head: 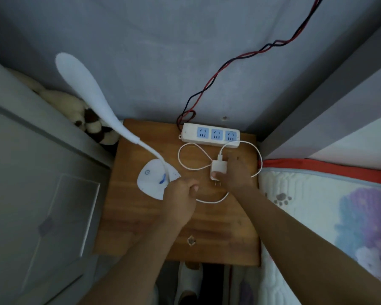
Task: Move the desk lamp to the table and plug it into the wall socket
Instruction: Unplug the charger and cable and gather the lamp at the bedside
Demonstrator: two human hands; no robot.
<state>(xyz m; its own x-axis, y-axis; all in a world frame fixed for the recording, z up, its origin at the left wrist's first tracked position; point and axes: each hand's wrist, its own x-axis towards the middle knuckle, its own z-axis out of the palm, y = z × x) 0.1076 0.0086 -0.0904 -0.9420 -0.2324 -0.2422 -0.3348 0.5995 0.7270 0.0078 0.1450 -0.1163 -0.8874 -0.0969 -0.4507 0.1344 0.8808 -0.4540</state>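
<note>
White gooseneck desk lamp (151, 181) stands on the brown wooden tabletop (141, 227), left of the white power strip with 3 blue sockets (210, 135). Right hand (233, 173) pinches the white plug adapter (218, 169), prongs facing away from the strip; left hand (182, 194) is curled closed at the lamp base. Probable risk: the looped white cable (191, 160) snags and drags the lamp. No containers visible.

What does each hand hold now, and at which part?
The right hand grips the white plug adapter by its body. The left hand is closed at the lamp base edge; what it holds is hidden.
</note>
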